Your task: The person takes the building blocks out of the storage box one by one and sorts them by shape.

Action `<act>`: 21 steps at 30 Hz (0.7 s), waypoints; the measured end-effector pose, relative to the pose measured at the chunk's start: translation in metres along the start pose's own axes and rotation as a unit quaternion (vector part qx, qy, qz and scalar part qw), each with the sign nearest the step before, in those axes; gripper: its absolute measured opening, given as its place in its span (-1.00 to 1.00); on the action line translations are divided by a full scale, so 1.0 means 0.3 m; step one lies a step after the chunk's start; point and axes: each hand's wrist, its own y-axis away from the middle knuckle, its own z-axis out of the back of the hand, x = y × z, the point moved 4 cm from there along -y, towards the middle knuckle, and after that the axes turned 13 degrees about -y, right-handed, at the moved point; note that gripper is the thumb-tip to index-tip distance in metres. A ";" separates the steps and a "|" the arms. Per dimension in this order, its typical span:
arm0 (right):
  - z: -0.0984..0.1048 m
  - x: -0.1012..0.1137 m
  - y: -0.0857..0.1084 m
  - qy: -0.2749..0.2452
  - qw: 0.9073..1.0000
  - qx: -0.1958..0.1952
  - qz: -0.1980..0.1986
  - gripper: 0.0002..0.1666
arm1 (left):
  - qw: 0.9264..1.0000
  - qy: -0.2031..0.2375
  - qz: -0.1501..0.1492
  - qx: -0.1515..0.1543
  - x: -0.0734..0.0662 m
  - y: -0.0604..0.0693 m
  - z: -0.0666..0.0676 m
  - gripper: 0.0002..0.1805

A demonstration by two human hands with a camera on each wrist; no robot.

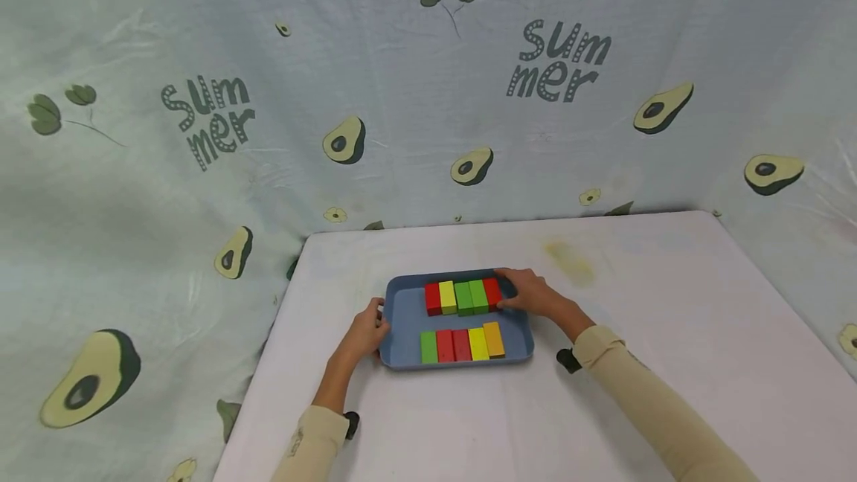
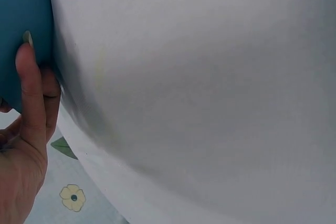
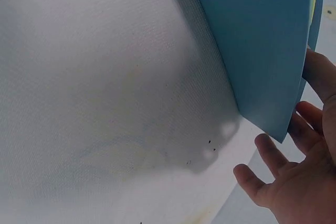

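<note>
A shallow blue-grey tray (image 1: 408,318) lies on the white table, with two rows of coloured blocks inside. The far row runs red, yellow (image 1: 448,297), green, green, then a red block (image 1: 492,294) at its right end. Nearer me are green, two red, yellow and orange (image 1: 494,339) blocks. My left hand (image 1: 367,329) holds the tray's left edge, fingers against its outer wall (image 2: 21,3). Over the tray's right rim reaches my right hand (image 1: 532,294), its thumb and a finger at the two ends of the right-end red block. The right wrist view hides that grip behind the tray wall.
The white-covered table (image 1: 669,363) extends around the tray, and a yellowish stain (image 1: 569,260) marks its far part. Behind it hangs a cloth (image 1: 402,95) printed with avocados. Dark wrist straps (image 1: 569,360) show at both wrists.
</note>
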 end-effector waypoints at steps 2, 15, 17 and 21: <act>-0.006 0.004 0.000 0.000 1.000 0.003 0.000 -0.12 | 1.000 0.007 0.004 0.012 -0.003 0.003 0.001 -0.51; -0.026 0.003 -0.001 0.030 0.999 0.016 -0.012 -0.13 | 1.000 -0.011 0.001 0.012 -0.009 0.002 0.010 -0.52; -0.025 0.004 0.000 0.031 0.999 0.011 -0.011 -0.15 | 1.000 -0.018 -0.002 0.009 -0.009 0.000 0.011 -0.52; -0.017 0.008 -0.002 0.034 0.999 -0.001 -0.007 -0.17 | 1.000 -0.024 -0.001 0.008 -0.010 -0.007 0.010 -0.53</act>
